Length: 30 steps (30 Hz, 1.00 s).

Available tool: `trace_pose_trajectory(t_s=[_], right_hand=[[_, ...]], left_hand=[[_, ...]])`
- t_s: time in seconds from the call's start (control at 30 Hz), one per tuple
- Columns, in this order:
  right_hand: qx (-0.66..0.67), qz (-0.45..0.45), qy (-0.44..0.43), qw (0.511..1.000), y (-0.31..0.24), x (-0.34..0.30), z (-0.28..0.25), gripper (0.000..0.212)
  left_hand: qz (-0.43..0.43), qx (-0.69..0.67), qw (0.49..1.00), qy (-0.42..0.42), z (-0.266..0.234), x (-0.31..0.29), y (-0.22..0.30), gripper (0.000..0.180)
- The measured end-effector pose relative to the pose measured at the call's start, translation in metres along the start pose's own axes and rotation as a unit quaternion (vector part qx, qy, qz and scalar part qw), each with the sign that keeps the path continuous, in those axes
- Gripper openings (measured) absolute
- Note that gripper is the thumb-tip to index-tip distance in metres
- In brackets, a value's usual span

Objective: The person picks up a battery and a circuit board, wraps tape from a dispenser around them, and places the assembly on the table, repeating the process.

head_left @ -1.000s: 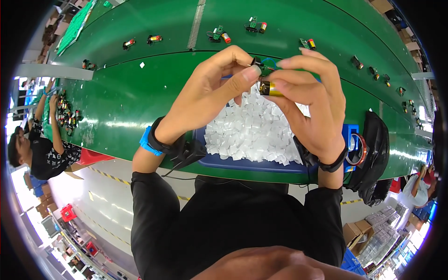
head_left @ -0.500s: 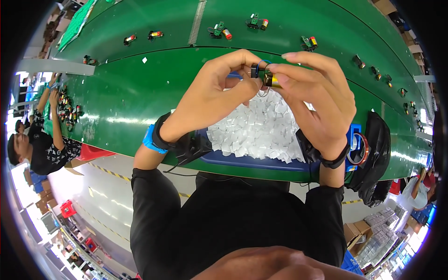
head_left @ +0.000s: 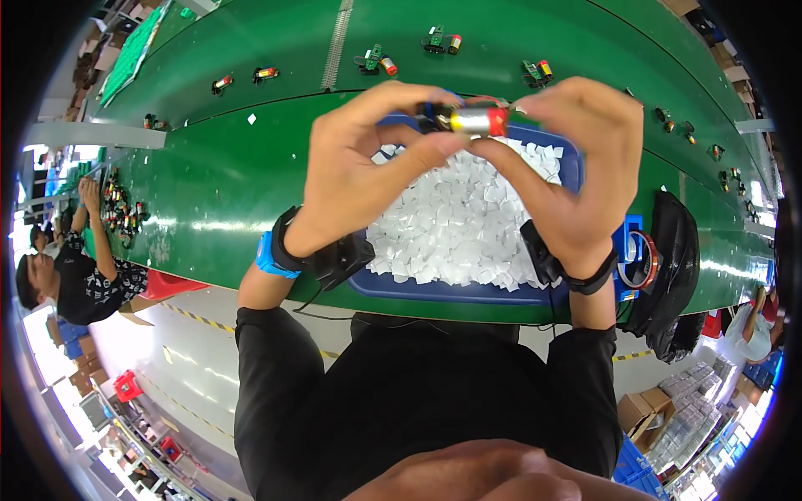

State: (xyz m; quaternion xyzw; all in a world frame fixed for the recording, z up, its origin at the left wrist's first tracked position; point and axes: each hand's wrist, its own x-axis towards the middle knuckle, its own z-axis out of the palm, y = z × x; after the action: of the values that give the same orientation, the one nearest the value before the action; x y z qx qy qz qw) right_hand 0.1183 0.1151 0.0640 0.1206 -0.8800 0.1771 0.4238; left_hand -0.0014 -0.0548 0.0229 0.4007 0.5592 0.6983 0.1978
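Note:
A silver battery [head_left: 476, 122] with a red end and a yellow band lies level above the tray, joined to a black part with wires. My left hand [head_left: 351, 159] is closed around its black end, finger above and thumb below. My right hand [head_left: 585, 159], slightly blurred, curves around the red end; its thumb reaches beneath the battery and a fingertip is at the red tip. Below both hands, a blue tray [head_left: 418, 290] holds a heap of small white square pieces [head_left: 459, 225]. Fingers hide part of the black end.
Along the green table [head_left: 225, 167] lie several circuit-board-and-battery assemblies [head_left: 443, 40]. A black bag [head_left: 668, 259] and a blue tape dispenser [head_left: 628, 250] stand right of the tray. At left, a co-worker [head_left: 75, 267] reaches toward a cluster of similar assemblies [head_left: 125, 204].
The battery has turned sideways, so its silver body and red end now show between my hands. My right hand has shifted outward to the red end, and its fingers have curled.

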Motion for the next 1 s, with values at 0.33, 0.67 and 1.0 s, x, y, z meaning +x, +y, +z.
trace_pose_trajectory(t_s=[0.33,0.67,1.0], right_hand=[[0.211,0.241,-0.012,0.947,-0.012,-0.010,0.013,0.019],[0.280,0.286,-0.070,0.914,-0.010,-0.014,0.014,0.014],[0.140,0.286,-0.122,0.940,-0.009,-0.010,0.020,0.022]], left_hand=[[0.180,0.097,0.979,0.005,-0.008,0.010,-0.012,0.037],[0.281,0.290,0.914,0.031,-0.004,0.004,0.003,0.034],[-0.172,0.152,0.973,0.032,-0.122,0.071,-0.070,0.035]])
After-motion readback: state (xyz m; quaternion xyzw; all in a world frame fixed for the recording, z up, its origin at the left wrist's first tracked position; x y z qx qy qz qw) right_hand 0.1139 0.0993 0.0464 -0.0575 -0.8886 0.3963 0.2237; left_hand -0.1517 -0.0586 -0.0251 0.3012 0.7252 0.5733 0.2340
